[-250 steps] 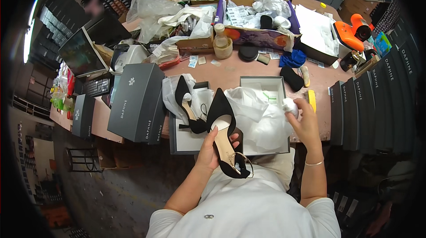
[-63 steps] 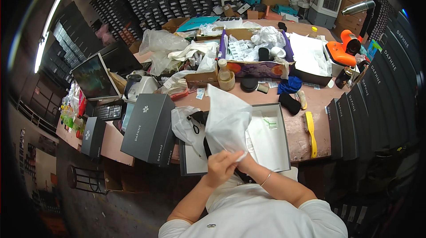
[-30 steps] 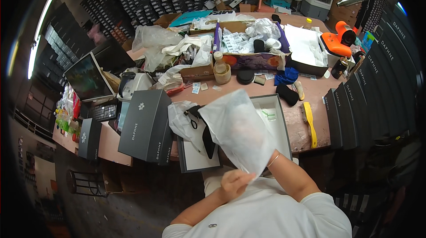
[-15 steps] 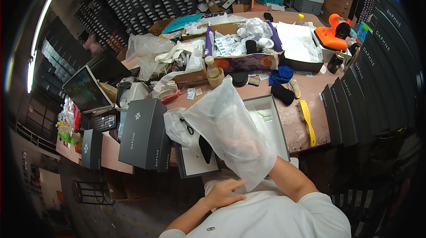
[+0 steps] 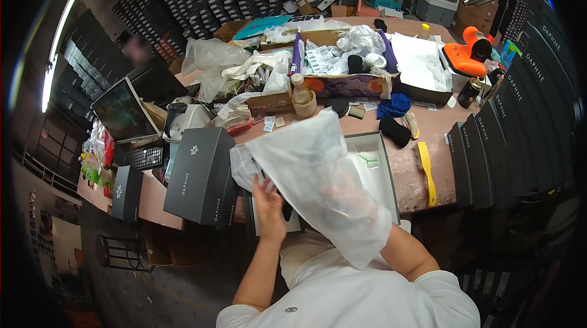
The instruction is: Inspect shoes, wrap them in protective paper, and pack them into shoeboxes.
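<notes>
A translucent white bag [image 5: 306, 157] is spread in front of me, above an open shoebox [image 5: 382, 175]. My right hand [image 5: 345, 187] is inside the bag and shows only dimly through it. Whether those fingers grip anything is hidden. Left of the bag, my left hand [image 5: 269, 212] is raised over the box lid [image 5: 299, 221], fingers apart. Its fingertips are at a smaller white wrapping [image 5: 243, 166] with a dark item partly showing. A small green-printed packet [image 5: 369, 160] lies in the shoebox.
Dark grey shoeboxes [image 5: 202, 175] stand at left, and a tall stack of them [image 5: 513, 114] rises at right. A yellow brush [image 5: 426, 172] and black pad [image 5: 394, 132] lie on the pink table [image 5: 406, 190]. Behind are a bottle [image 5: 303, 97], a purple carton [image 5: 342, 85] and an orange device [image 5: 468, 56].
My left hand has moved up and forward from the bag's lower end to the white wrapping at left. The bag's lower end has swung slightly right, with my right hand still inside.
</notes>
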`<move>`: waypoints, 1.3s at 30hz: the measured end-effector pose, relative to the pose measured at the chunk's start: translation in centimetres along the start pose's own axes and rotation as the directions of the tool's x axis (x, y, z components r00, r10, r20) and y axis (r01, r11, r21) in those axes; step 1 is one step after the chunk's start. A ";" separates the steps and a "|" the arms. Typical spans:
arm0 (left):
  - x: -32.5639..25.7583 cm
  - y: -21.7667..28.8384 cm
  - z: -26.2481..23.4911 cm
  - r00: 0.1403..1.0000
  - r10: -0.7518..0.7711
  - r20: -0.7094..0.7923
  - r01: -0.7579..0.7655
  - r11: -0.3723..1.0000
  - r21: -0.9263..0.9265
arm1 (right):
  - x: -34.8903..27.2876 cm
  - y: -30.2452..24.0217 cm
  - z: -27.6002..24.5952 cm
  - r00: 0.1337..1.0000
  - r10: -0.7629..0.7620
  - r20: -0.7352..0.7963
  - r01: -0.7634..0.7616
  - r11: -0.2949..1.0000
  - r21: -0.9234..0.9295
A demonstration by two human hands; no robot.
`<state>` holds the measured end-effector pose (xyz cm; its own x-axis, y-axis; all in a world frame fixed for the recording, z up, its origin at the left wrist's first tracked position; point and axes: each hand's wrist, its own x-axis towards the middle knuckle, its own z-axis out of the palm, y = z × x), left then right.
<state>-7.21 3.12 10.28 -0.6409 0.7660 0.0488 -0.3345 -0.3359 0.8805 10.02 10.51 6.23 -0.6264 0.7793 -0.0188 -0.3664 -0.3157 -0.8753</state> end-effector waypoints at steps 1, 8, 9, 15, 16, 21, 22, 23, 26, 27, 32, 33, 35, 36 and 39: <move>-1.9 -0.7 1.7 0.995 -0.092 0.023 0.093 0.994 -0.059 | 0.3 0.0 0.0 1.000 -0.012 -0.007 0.012 1.000 -0.029; -9.5 -4.4 -0.9 0.504 -0.645 0.574 0.372 0.762 0.530 | 1.5 -0.7 -0.4 0.999 -0.021 -0.029 0.018 0.997 -0.078; -8.5 -4.4 -1.9 0.464 -0.653 0.598 0.286 0.750 0.597 | 1.1 -0.8 -0.4 0.999 -0.006 -0.036 0.004 0.999 -0.052; -2.9 -1.3 -1.8 0.614 -0.651 0.446 0.770 0.619 -0.157 | 1.4 0.0 2.8 0.947 -0.301 0.110 0.294 0.679 -0.673; -3.1 -1.5 -0.7 0.656 -0.669 0.350 0.752 0.621 -0.222 | 1.9 -0.3 3.6 0.928 -0.334 0.163 0.327 0.527 -0.784; 0.4 0.0 -2.1 0.881 -0.451 0.143 0.469 0.794 -0.387 | 0.4 -0.2 4.2 0.859 -0.333 0.389 0.489 0.305 -0.817; 1.1 0.7 -2.4 0.899 -0.425 0.104 0.425 0.791 -0.441 | -0.6 2.5 3.3 0.828 -0.337 0.448 0.554 0.371 -0.745; 1.8 1.2 -2.1 0.950 -0.310 0.036 0.304 0.892 -0.334 | -4.1 2.4 3.5 0.905 -0.188 0.381 0.417 0.561 -0.715; 1.1 0.7 -1.2 0.994 -0.104 -0.016 0.104 0.994 -0.025 | -7.6 0.8 2.6 0.835 0.430 0.342 -0.525 0.809 0.266; -0.6 -0.3 -0.5 0.988 -0.150 0.034 0.149 0.988 0.036 | -7.0 0.3 2.3 0.897 0.329 0.294 -0.422 0.835 0.352; -7.6 -2.9 4.7 0.707 -0.341 0.620 0.010 0.881 0.474 | -7.3 -3.7 -1.5 0.910 -0.046 -0.411 0.026 0.998 -0.052; -7.2 -2.9 5.0 0.516 -0.421 0.746 -0.029 0.862 0.506 | -8.7 -3.9 -3.2 0.874 -0.038 -0.484 0.075 0.995 0.058; -3.0 -3.3 5.2 0.108 -0.600 0.793 -0.163 0.776 0.609 | -11.9 -5.1 -5.9 0.827 -0.083 -0.556 0.199 0.968 0.152; -1.3 -4.5 5.7 -0.018 -0.642 0.766 -0.328 0.728 0.603 | -13.4 -5.9 -6.7 0.813 -0.141 -0.565 0.268 0.952 0.149; 0.5 -11.0 5.4 0.070 -0.470 0.880 -0.976 0.148 0.157 | -15.2 -8.1 -8.4 0.778 -0.282 -0.562 0.266 0.957 -0.113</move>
<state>-0.12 10.17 3.17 0.7202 0.6938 0.0048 0.6846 -0.7118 0.1570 28.31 5.75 9.58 0.0028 0.9992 -0.0391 -0.4399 -0.0339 -0.8974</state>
